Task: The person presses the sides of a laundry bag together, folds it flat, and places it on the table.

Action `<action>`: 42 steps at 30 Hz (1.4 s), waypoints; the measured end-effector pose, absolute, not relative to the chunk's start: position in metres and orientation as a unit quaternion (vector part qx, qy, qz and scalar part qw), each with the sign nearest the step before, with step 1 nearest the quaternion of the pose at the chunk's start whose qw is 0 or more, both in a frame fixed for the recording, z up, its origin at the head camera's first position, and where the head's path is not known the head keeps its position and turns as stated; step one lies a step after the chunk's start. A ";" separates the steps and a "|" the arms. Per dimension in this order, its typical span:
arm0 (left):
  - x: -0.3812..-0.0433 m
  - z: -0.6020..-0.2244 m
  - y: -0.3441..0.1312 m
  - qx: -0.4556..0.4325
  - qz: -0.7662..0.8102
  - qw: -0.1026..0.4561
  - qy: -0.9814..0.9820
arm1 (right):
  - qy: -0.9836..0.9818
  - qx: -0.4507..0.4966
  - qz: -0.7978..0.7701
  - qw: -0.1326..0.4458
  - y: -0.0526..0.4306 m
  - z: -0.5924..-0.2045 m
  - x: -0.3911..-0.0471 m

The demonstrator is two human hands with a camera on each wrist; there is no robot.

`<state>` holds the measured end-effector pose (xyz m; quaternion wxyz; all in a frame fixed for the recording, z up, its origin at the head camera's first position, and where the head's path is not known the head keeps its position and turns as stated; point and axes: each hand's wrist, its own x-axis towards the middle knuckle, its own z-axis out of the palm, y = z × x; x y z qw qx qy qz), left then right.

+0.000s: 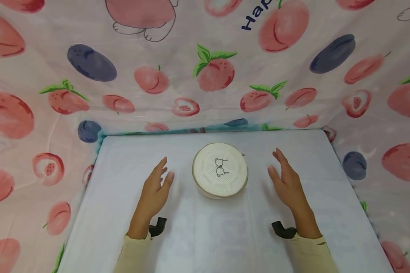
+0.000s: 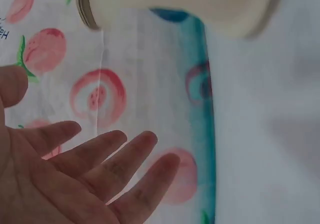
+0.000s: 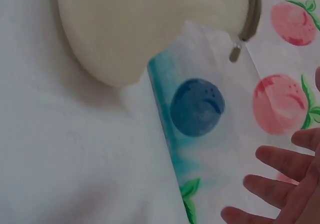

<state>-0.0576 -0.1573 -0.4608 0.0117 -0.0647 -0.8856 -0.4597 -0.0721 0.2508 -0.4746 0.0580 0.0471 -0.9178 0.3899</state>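
Observation:
A round cream zip-up laundry bag (image 1: pixel 220 170) sits in the middle of the white table. Its flat mesh top carries a small line drawing, and a brownish zip edge runs round it. In the right wrist view, a small zip pull (image 3: pixel 235 52) hangs from the edge of the bag. My left hand (image 1: pixel 155 191) is held to the left of the bag, fingers spread and apart from it. On the other side, my right hand (image 1: pixel 286 185) is likewise spread, with a gap between it and the bag. Neither hand holds anything.
The white table (image 1: pixel 218 242) ends at a back edge, where a fruit-print curtain (image 1: pixel 177 79) rises behind and along both sides. A black strap piece (image 1: pixel 158 226) sticks out at the left wrist, and another black piece (image 1: pixel 283 230) at the right wrist.

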 end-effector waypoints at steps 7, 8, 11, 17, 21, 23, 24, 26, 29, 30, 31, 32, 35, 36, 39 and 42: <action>-0.060 -0.452 -0.127 -0.014 -0.580 -0.061 -0.812 | -0.889 0.055 0.453 0.043 0.227 -0.480 -0.078; -0.061 -0.452 -0.123 -0.002 -0.597 -0.076 -0.799 | -0.885 0.052 0.460 0.041 0.223 -0.480 -0.080; -0.066 -0.451 -0.110 0.022 -0.638 -0.103 -0.763 | -0.874 0.045 0.482 0.036 0.213 -0.478 -0.085; -0.081 -0.463 -0.092 0.033 -0.653 -0.109 -0.748 | -0.850 0.005 0.527 -0.009 0.197 -0.471 -0.096; -0.085 -0.467 -0.083 0.050 -0.660 -0.115 -0.740 | -0.837 -0.040 0.544 -0.049 0.188 -0.469 -0.098; -0.086 -0.468 -0.079 0.057 -0.665 -0.119 -0.735 | -0.832 -0.053 0.549 -0.059 0.184 -0.470 -0.099; -0.087 -0.468 -0.077 0.061 -0.667 -0.120 -0.732 | -0.831 -0.057 0.549 -0.064 0.182 -0.470 -0.099; -0.088 -0.468 -0.073 0.068 -0.670 -0.120 -0.730 | -0.828 -0.069 0.552 -0.071 0.178 -0.471 -0.100; -0.091 -0.468 -0.068 0.074 -0.671 -0.118 -0.728 | -0.823 -0.089 0.556 -0.076 0.171 -0.470 -0.101; -0.091 -0.467 -0.066 0.075 -0.670 -0.116 -0.729 | -0.825 -0.095 0.552 -0.077 0.169 -0.470 -0.102; -0.093 -0.467 -0.065 0.076 -0.669 -0.115 -0.730 | -0.825 -0.099 0.551 -0.078 0.166 -0.470 -0.103; -0.093 -0.467 -0.063 0.076 -0.668 -0.114 -0.732 | -0.825 -0.102 0.550 -0.079 0.164 -0.470 -0.104; -0.095 -0.467 -0.060 0.076 -0.660 -0.110 -0.740 | -0.827 -0.101 0.546 -0.083 0.158 -0.469 -0.105; -0.096 -0.467 -0.060 0.078 -0.655 -0.109 -0.743 | -0.827 -0.098 0.547 -0.083 0.156 -0.469 -0.105; -0.097 -0.468 -0.058 0.081 -0.641 -0.101 -0.756 | -0.827 -0.091 0.549 -0.080 0.152 -0.468 -0.105; -0.097 -0.470 -0.057 0.081 -0.622 -0.084 -0.774 | -0.832 -0.088 0.542 -0.082 0.149 -0.468 -0.105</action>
